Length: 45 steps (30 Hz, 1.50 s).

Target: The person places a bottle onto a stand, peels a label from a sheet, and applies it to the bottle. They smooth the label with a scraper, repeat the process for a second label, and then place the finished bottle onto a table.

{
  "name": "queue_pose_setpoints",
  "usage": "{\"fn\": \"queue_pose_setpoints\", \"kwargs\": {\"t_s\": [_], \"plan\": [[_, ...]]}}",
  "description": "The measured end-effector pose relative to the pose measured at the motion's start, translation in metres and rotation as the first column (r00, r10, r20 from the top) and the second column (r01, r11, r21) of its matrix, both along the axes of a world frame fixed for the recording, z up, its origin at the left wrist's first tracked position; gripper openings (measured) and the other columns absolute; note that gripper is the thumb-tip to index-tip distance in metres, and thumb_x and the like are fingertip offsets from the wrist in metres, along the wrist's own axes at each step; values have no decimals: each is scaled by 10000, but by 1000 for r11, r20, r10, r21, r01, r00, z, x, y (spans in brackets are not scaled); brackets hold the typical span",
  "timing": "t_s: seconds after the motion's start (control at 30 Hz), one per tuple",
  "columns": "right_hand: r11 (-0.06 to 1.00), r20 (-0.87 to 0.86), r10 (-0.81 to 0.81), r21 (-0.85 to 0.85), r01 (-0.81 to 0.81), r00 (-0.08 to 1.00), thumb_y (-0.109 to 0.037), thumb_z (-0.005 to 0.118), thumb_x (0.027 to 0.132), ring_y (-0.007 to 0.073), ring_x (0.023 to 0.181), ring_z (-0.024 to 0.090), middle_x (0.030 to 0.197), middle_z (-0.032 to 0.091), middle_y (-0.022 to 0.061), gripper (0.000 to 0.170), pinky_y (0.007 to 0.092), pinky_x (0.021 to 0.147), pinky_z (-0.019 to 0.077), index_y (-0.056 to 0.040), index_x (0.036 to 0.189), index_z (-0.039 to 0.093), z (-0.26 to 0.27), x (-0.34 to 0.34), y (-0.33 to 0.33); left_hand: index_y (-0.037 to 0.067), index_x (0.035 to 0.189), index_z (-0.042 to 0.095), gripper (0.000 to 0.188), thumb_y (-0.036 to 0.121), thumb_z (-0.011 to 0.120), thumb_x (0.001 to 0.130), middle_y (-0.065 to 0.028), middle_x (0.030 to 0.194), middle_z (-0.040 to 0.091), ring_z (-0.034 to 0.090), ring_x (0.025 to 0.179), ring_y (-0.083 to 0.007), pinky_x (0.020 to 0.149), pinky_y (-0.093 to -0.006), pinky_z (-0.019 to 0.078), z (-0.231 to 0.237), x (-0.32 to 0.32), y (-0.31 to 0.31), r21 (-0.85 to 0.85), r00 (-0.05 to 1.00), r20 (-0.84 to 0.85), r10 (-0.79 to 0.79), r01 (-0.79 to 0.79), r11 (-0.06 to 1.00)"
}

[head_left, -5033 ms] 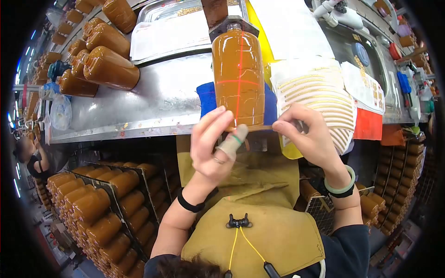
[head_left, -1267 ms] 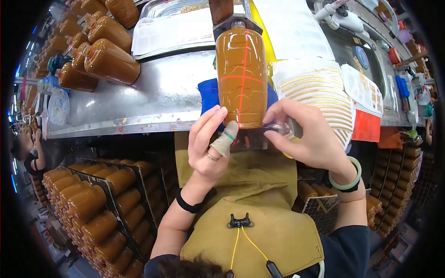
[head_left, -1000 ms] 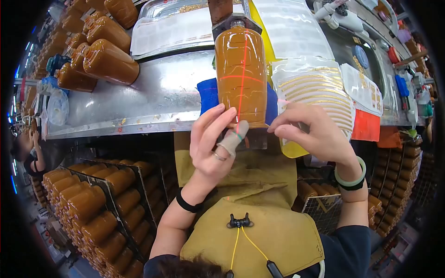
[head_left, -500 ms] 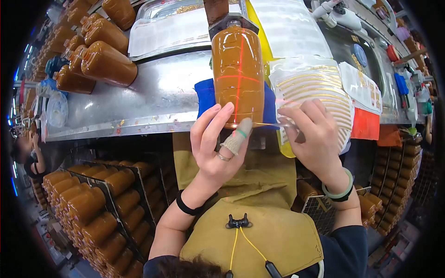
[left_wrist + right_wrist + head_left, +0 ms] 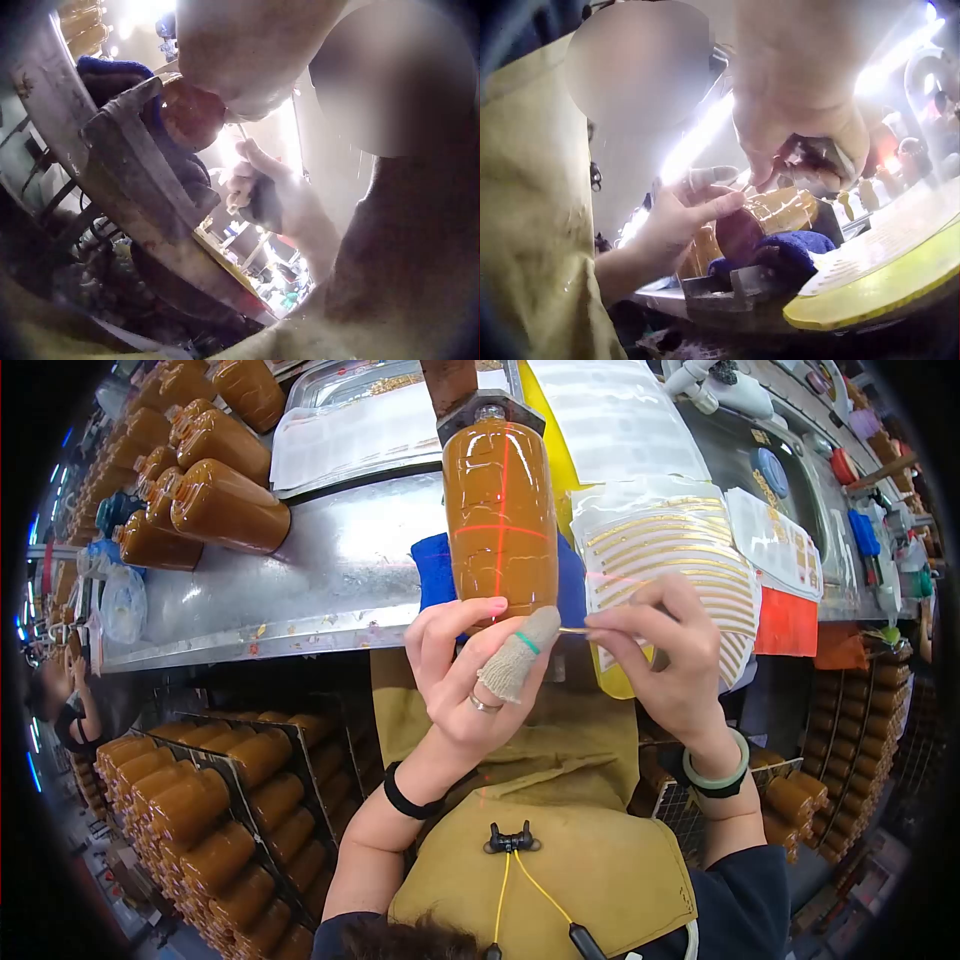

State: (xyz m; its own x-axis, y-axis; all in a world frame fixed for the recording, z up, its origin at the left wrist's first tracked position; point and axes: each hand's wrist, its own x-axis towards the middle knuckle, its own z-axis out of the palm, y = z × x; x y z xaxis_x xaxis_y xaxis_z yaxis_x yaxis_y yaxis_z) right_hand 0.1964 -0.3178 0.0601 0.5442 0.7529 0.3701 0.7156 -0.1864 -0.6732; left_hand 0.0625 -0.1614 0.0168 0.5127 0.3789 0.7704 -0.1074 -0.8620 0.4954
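Blue cloth (image 5: 432,568) probably cushions the bottle (image 5: 502,510); right hand (image 5: 672,650) pinches a thin strip (image 5: 574,630); how left hand (image 5: 468,678) grips, I cannot tell.

Glossy brown bottles (image 5: 228,510) stand grouped at the left of the metal table (image 5: 300,595), and a clear plastic bag (image 5: 125,608) hangs near its end. Farther back, a white sheet (image 5: 350,445) lies partly over a shiny tray (image 5: 330,388). At the right, a round blue lid (image 5: 770,472) sits by a white pipe fitting (image 5: 690,382), and a red sheet (image 5: 787,625) shows along the front edge. Stacked bottles (image 5: 195,790) crowd below, with another person (image 5: 75,732) beyond them.
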Motion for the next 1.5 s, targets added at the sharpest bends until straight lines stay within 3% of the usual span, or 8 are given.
{"fn": "queue_pose_setpoints", "kwargs": {"t_s": [0.17, 0.3, 0.37, 0.5, 0.73, 1.0, 1.2, 1.5], "plan": [[997, 574, -30, -37, 63, 818, -38, 792, 683, 236, 782, 574, 935, 619, 33, 327, 371, 686, 466, -108, 1002, 774, -4, 12, -6, 54, 1021, 744, 386, -44, 878, 672, -114, 1045, 709, 645, 953, -297, 825, -401, 491, 7, 5, 2, 125, 1000, -8, -25, 26, 992], [907, 443, -72, -343, 243, 894, -25, 797, 748, 281, 976, 645, 1071, 659, 72, 384, 419, 766, 516, -104, 1119, 740, -4, 32, -19, 64, 1001, 734, 368, -50, 859, 675, -97, 1032, 701, 630, 938, -301, 832, -414, 478, 3, 10, 2, 152, 999, 30, -23, 18, 988], [946, 32, -222, -237, 223, 975, -26, 793, 805, 328, 1010, 649, 1085, 673, 102, 319, 429, 826, 525, -77, 1115, 735, 15, 37, -17, 71, 991, 732, 358, -50, 854, 677, -91, 1031, 698, 623, 941, -301, 837, -417, 475, -1, 11, 2, 148, 997, 67, -25, 15, 989], [984, -136, 166, -37, -173, 977, -93, 760, 899, 306, 949, 678, 999, 710, 144, 215, 378, 796, 538, -43, 1106, 725, 26, 36, 3, 92, 994, 736, 354, -5, 882, 687, -65, 1044, 692, 593, 997, -299, 862, -422, 463, -6, 8, -3, 61, 1000, 9, 24, -24, 998], [904, -490, 166, -270, -330, 856, -145, 777, 897, 155, 706, 603, 769, 643, 56, 184, 298, 667, 459, -17, 1014, 713, 24, 24, 27, 98, 1132, 731, 496, 119, 955, 691, -51, 1178, 623, 554, 1096, -275, 932, -419, 445, -12, 0, 2, 18, 999, -48, 9, -8, 1000], [914, -433, 210, -232, -333, 877, -125, 758, 911, 103, 712, 538, 804, 632, 31, 132, 267, 640, 406, -13, 869, 701, 29, 26, 24, -33, 1262, 647, 586, -27, 915, 741, -149, 1306, 647, 665, 1167, -293, 1017, -398, 546, -22, -25, 10, -291, 999, 48, 11, 3, 957], [948, -589, 232, -41, -316, 774, -81, 728, 917, 105, 701, 504, 805, 622, 17, 91, 277, 631, 385, -23, 852, 701, 46, 14, 23, -54, 1127, 745, 343, -115, 823, 798, -178, 1230, 713, 715, 1087, -314, 954, -393, 597, -35, -31, 14, -225, 999, 5, 40, -38, 974], [950, -388, 64, -259, -176, 920, -66, 758, 891, 233, 719, 629, 790, 670, 103, 74, 344, 676, 482, 1, 906, 731, 31, 21, 11, 5, 997, 734, 234, -84, 826, 802, -163, 1250, 707, 690, 1149, -371, 931, -414, 608, -15, -15, 8, 0, 994, 16, 107, -107, 994]]}}
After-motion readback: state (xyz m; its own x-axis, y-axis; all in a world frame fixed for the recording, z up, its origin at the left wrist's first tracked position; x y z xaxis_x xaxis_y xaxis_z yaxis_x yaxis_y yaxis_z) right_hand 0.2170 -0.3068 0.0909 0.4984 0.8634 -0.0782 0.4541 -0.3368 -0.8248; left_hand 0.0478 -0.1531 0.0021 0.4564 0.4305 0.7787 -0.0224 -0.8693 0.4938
